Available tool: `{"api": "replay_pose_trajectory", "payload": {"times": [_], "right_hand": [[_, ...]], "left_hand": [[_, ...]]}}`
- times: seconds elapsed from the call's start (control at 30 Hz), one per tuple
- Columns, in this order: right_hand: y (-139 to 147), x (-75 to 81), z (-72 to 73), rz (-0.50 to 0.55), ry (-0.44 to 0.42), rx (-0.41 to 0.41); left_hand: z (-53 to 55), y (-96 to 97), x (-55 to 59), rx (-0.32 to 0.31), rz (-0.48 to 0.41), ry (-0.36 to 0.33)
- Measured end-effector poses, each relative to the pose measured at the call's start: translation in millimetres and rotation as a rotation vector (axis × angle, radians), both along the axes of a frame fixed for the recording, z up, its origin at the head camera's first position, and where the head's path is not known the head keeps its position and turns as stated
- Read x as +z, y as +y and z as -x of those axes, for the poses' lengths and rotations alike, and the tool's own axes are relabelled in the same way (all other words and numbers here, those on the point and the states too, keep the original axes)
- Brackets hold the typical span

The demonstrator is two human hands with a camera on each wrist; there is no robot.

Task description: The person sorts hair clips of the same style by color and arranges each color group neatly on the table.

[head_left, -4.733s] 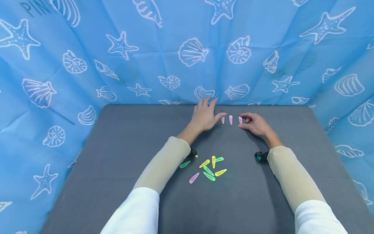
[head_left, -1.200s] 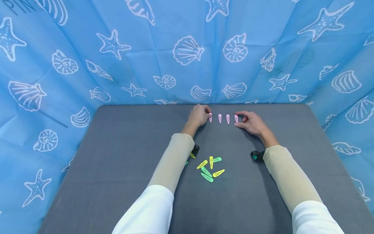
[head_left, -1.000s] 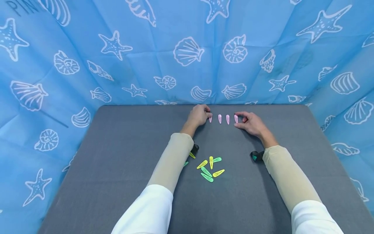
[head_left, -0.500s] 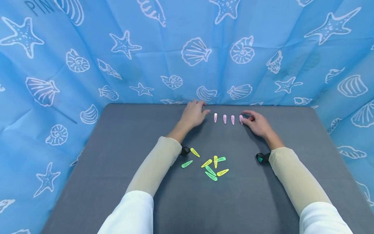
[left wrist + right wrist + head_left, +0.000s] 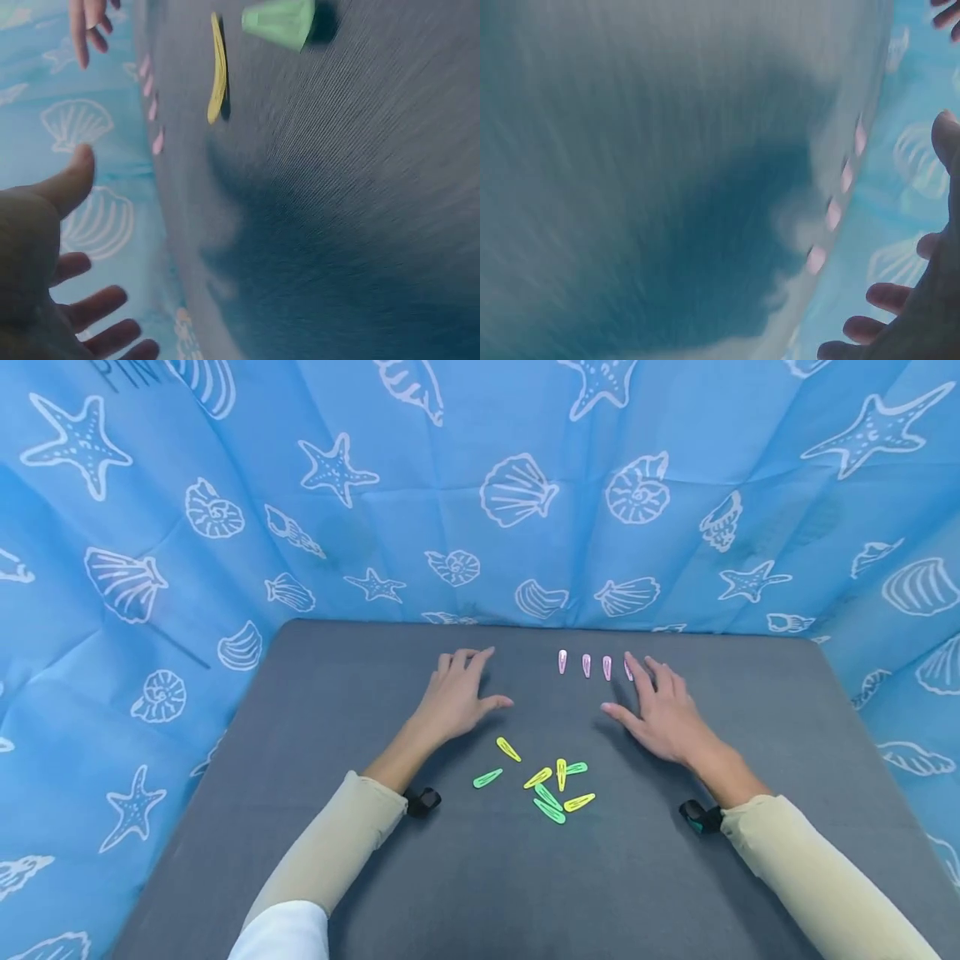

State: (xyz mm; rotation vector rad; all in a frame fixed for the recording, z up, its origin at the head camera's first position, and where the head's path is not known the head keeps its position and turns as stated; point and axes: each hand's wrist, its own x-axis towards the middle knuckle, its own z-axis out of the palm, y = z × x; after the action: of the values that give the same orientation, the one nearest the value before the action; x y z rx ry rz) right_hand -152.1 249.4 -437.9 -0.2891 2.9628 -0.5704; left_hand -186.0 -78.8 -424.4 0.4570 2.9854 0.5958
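My left hand [image 5: 452,703] hovers with spread fingers over the left part of the table, left of the loose clips, holding nothing. My right hand [image 5: 669,714] is spread too, its fingertips overlapping the rightmost pink hair clip [image 5: 628,670] in the head view. Several pink snap hair clips [image 5: 587,666] stand in a row near the table's back edge, roughly parallel. In front of them lies a loose cluster of yellow hair clips [image 5: 580,802] and green hair clips [image 5: 549,811]. The left wrist view shows a yellow clip [image 5: 217,71] and a green clip [image 5: 281,21] close by.
A dark grey cloth covers the table [image 5: 495,885]. Behind and at both sides hangs a blue curtain [image 5: 420,493] printed with white shells and starfish. Black wrist devices [image 5: 423,802] sit under both sleeves.
A fourth pink clip was moved from the cluster to the row's left end. Then both hands let go, spread their fingers and drew back toward the body, the left also going left.
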Motion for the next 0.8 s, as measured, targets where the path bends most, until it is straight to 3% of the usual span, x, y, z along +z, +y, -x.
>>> {"api": "replay_pose_trajectory", "payload": {"times": [0.2, 0.4, 0.6, 0.8], "right_hand": [[-24.5, 6.8, -42.2, 0.032, 0.014, 0.092], [-40.9, 0.4, -73.8, 0.090, 0.067, 0.142], [-52.8, -13.6, -91.0, 0.219, 0.085, 0.178], [-55.6, -25.5, -95.2, 0.320, 0.065, 0.118]], "left_hand": [[-33.1, -19.7, -2.8, -0.006, -0.062, -0.120], [-58.7, -37.6, -11.0, -0.018, -0.151, -0.247], [-73.8, -44.9, -21.4, -0.011, -0.198, -0.302], [-79.8, -43.1, -28.5, -0.040, -0.180, -0.285]]}}
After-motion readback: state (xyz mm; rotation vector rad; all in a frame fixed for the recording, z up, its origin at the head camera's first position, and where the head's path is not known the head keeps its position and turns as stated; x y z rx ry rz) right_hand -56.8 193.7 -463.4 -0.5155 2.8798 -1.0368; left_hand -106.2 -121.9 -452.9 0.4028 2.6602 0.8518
